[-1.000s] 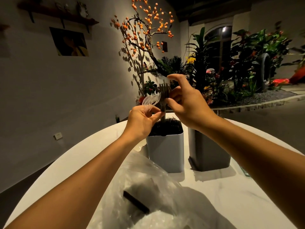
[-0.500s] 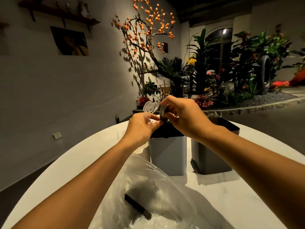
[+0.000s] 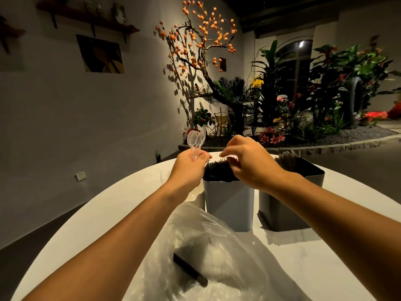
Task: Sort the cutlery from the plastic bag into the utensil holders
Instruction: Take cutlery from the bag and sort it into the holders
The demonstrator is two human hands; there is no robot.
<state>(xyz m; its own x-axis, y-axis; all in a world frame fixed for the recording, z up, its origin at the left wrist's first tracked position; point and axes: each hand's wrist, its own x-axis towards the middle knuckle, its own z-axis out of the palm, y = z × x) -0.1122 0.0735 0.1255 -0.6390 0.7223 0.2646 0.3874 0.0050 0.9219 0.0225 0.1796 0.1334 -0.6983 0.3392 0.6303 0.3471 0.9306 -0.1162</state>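
My left hand (image 3: 191,164) grips a bunch of clear plastic spoons (image 3: 196,139) by their handles, bowls up, just left of the holders. My right hand (image 3: 247,162) hovers over the light grey holder (image 3: 227,205), its curled fingertips down at the tops of the black cutlery (image 3: 214,171) packed inside. Whether those fingers still pinch a black fork is hidden. A darker grey holder (image 3: 282,210) stands to the right with pale utensils (image 3: 286,157) sticking out. The clear plastic bag (image 3: 217,240) lies crumpled in front, with a black utensil handle (image 3: 189,269) inside.
Everything sits on a round white table (image 3: 86,224). Beyond its far edge are a planter bed with an orange-fruited tree (image 3: 201,40) and green plants (image 3: 325,83). A grey wall with a picture and shelf is on the left.
My right hand has lowered the dark fork from above the light grey holder down into it. My left hand has kept the clear spoons and shifted slightly left.
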